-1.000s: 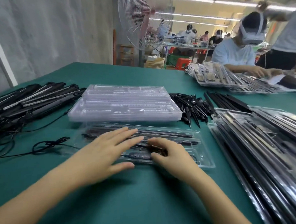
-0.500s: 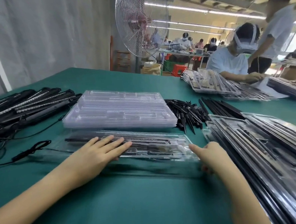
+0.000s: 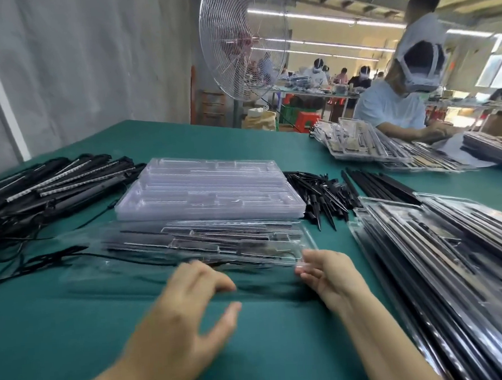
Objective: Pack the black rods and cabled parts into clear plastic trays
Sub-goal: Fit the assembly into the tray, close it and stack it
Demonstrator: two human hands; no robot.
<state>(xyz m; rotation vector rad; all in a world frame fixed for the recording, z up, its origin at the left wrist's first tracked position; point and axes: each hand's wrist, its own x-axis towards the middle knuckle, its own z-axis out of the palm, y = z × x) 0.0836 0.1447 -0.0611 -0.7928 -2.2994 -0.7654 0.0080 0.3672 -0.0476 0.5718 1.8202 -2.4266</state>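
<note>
A clear plastic tray (image 3: pixel 206 242) holding black rods and parts lies in front of me on the green table. Its clear lid flap (image 3: pixel 125 274) reaches toward me and looks blurred. My left hand (image 3: pixel 186 299) curls its fingers over the flap's near edge, with the thumb spread apart. At the tray's near right corner, my right hand (image 3: pixel 328 273) pinches the clear plastic with its fingertips. Cabled black rods (image 3: pixel 52 187) are piled at the left. A loose black cable (image 3: pixel 42 258) trails beside the tray.
A stack of empty clear trays (image 3: pixel 208 189) sits just behind the filled one. Small black spikes (image 3: pixel 320 191) and thin black rods (image 3: pixel 378 185) lie to its right. Filled trays (image 3: pixel 441 251) are stacked along the right. A person (image 3: pixel 391 107) works across the table, near a standing fan (image 3: pixel 243 40).
Both hands came off the tray's contents and drew back to its near edge. The right hand went to the right corner, then the left slid to the flap's edge.
</note>
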